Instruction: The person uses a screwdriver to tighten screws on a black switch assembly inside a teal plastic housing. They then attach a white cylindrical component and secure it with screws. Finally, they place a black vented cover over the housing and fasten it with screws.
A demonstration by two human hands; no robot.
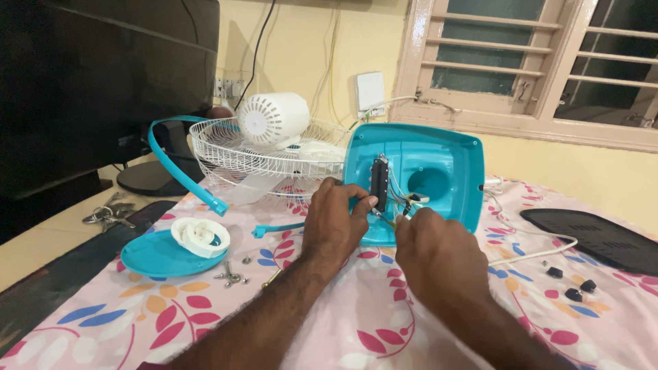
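A turquoise fan base (pixel 449 161) stands on its edge on a flowered cloth, its hollow underside facing me. Inside it sits a black switch block (pixel 379 181) with thin wires running from it. My left hand (pixel 334 219) grips the base's lower left edge, thumb resting against the switch block. My right hand (pixel 432 253) is closed around a thin tool whose metal tip (pixel 384 217) points at the bottom of the switch block. The tool's handle is hidden in my fist.
A white wire fan guard (pixel 226 161) with a white motor housing (pixel 273 120) lies behind. A turquoise disc (pixel 154 257) carries a white plastic part. Loose screws (pixel 232 275), keys (pixel 106 214), a white cord (pixel 528 250), small black pieces (pixel 569 284) and a black panel (pixel 596 236) lie around.
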